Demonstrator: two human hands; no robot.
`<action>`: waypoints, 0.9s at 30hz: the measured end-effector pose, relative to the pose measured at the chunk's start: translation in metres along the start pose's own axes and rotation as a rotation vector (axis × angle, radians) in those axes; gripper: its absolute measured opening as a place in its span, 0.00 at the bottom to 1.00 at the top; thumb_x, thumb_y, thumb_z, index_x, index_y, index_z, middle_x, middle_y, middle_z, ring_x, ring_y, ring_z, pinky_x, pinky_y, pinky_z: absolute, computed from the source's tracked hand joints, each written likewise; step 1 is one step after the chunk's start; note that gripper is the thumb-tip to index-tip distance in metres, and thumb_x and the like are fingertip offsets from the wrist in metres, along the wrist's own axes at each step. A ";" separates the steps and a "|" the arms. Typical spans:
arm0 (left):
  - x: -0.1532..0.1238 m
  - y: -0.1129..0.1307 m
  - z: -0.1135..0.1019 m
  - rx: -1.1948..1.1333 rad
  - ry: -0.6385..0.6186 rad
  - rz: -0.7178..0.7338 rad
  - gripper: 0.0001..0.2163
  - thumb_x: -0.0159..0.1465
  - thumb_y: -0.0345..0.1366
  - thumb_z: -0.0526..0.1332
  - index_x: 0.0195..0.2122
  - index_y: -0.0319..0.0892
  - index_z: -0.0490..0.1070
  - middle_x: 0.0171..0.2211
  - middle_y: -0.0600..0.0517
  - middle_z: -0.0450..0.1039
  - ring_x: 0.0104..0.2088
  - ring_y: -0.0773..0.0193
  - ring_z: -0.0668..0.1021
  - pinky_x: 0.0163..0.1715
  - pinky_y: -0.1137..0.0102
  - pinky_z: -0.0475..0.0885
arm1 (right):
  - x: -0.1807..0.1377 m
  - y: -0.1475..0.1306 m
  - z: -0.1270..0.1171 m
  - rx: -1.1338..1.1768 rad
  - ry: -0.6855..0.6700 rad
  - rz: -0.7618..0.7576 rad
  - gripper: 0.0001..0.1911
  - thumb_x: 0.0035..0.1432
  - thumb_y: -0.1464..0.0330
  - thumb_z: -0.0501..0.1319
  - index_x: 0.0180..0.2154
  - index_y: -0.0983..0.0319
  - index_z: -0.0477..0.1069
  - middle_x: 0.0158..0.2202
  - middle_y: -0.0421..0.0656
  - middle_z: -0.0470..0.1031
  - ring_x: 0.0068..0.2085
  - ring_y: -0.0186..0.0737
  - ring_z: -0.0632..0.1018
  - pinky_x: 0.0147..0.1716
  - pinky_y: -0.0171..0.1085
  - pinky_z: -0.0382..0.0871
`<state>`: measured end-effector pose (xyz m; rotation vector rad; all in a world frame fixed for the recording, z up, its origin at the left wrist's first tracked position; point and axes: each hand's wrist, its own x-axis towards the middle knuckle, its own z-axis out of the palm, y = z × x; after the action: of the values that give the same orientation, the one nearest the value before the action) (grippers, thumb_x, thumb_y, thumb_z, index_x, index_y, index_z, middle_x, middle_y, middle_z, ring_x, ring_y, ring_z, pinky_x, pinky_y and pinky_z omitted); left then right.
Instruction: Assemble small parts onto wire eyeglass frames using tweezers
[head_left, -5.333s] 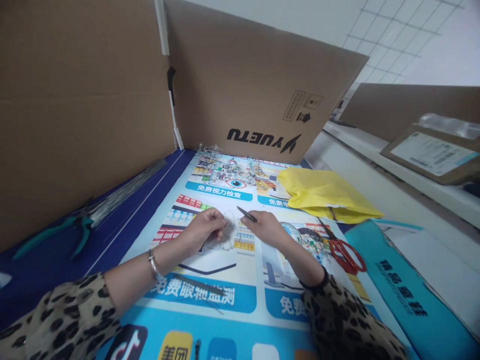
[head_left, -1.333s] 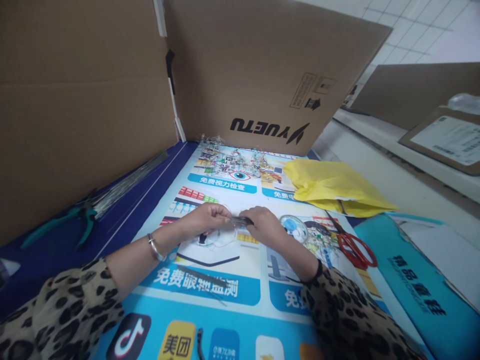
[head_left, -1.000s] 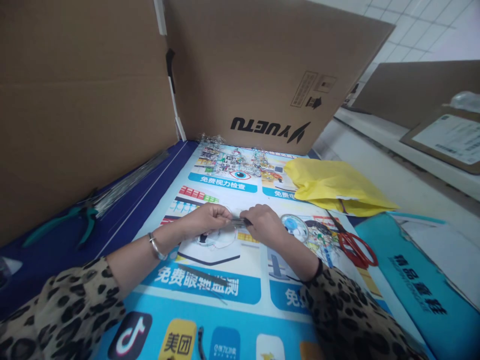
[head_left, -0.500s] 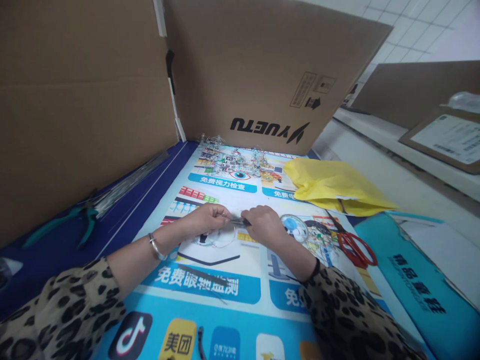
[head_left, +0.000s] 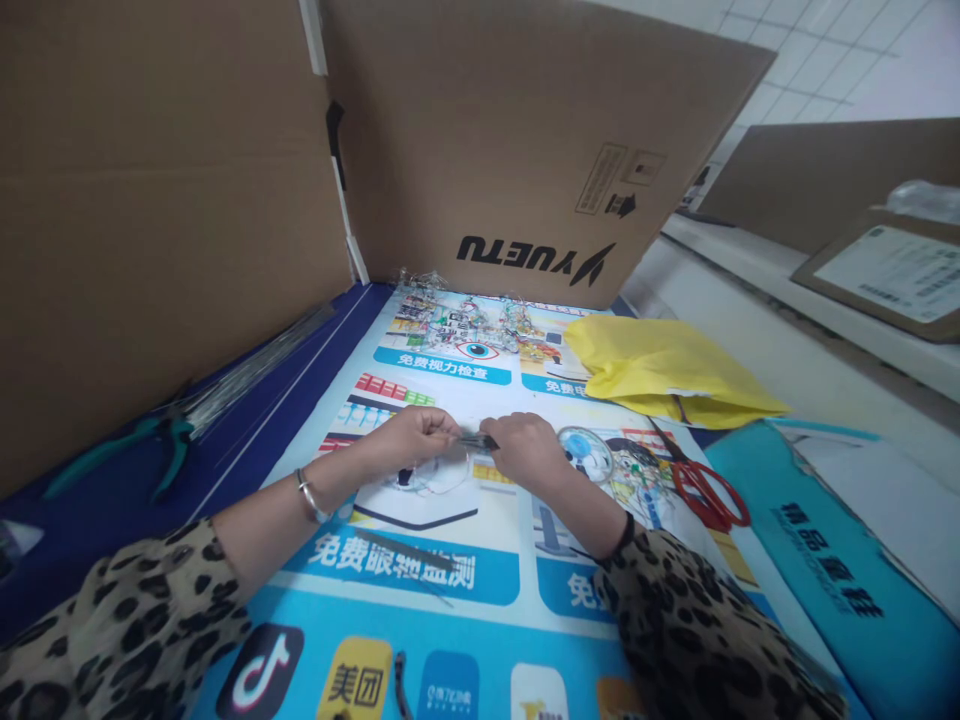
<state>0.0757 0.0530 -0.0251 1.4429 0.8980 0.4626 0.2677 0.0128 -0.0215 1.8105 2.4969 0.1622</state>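
Upside-down "YUETU" marks the far cardboard (head_left: pixel 487 140); "精品童鞋" marks teal packaging (head_left: pixel 780 510), right. My left hand (head_left: pixel 411 440) pinches thin wire (head_left: pixel 466 478); my right hand (head_left: pixel 527 450) clasps a metal tool (head_left: pixel 478 441).

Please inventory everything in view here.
Printed sheet: 1, multicoloured, centre
Metal tool: 1, grey, in right hand
Thin wire: count unclear, pale, at left hand
Dark strips: several, black, on sheet
Wire tangles: several, mixed, on sheet
Pliers: 1, teal-handled, left
Wire bundle: 1, silvery, beside pliers
Scissors: 1, red-handled, right
Bag: 1, yellow, right
Carton: 1, teal, right
Cardboard panels: 3, brown, left, back, far right
Parcel: 1, brown, far right
Bracelet: 1, silver, left wrist
Left hand: 1, leopard-sleeved, centre
Right hand: 1, leopard-sleeved, centre
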 end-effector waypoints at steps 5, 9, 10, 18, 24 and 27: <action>0.001 -0.002 0.000 0.007 0.012 -0.003 0.03 0.54 0.32 0.60 0.29 0.40 0.68 0.11 0.62 0.55 0.11 0.76 0.57 0.11 0.78 0.49 | 0.001 0.000 -0.001 0.003 -0.001 0.010 0.11 0.52 0.71 0.54 0.39 0.58 0.70 0.33 0.43 0.76 0.36 0.41 0.74 0.33 0.35 0.59; 0.003 -0.004 0.000 0.009 0.021 0.004 0.04 0.54 0.33 0.61 0.30 0.40 0.68 0.11 0.62 0.56 0.10 0.77 0.56 0.11 0.78 0.49 | 0.000 -0.001 0.000 0.024 -0.003 0.035 0.12 0.53 0.71 0.53 0.39 0.57 0.69 0.33 0.43 0.76 0.37 0.40 0.74 0.32 0.34 0.58; 0.003 -0.005 -0.001 0.000 0.020 0.010 0.04 0.54 0.33 0.61 0.30 0.40 0.68 0.11 0.62 0.55 0.10 0.77 0.56 0.11 0.78 0.49 | 0.000 -0.001 0.000 0.028 0.000 0.043 0.12 0.53 0.71 0.53 0.39 0.57 0.69 0.33 0.42 0.76 0.37 0.40 0.74 0.31 0.34 0.58; 0.004 -0.007 -0.002 -0.072 -0.022 0.065 0.05 0.56 0.36 0.59 0.30 0.40 0.65 0.11 0.62 0.54 0.10 0.77 0.55 0.10 0.78 0.50 | 0.000 -0.002 0.003 0.092 -0.016 0.100 0.13 0.54 0.69 0.51 0.41 0.55 0.67 0.34 0.41 0.76 0.35 0.39 0.75 0.28 0.33 0.57; 0.004 -0.007 -0.003 -0.084 -0.036 0.061 0.09 0.56 0.40 0.61 0.31 0.40 0.65 0.13 0.61 0.57 0.11 0.76 0.60 0.11 0.78 0.53 | 0.002 0.002 0.004 0.185 -0.043 0.117 0.14 0.55 0.67 0.50 0.43 0.53 0.67 0.37 0.40 0.76 0.38 0.39 0.75 0.30 0.33 0.58; 0.003 -0.005 -0.002 -0.106 -0.035 0.058 0.10 0.55 0.40 0.61 0.31 0.40 0.65 0.14 0.60 0.58 0.12 0.76 0.60 0.12 0.78 0.53 | 0.002 0.003 0.004 0.207 -0.058 0.136 0.15 0.56 0.66 0.49 0.44 0.51 0.68 0.37 0.39 0.76 0.37 0.40 0.75 0.30 0.34 0.58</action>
<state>0.0746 0.0563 -0.0305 1.3788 0.7939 0.5188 0.2706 0.0160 -0.0253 2.0305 2.4297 -0.1471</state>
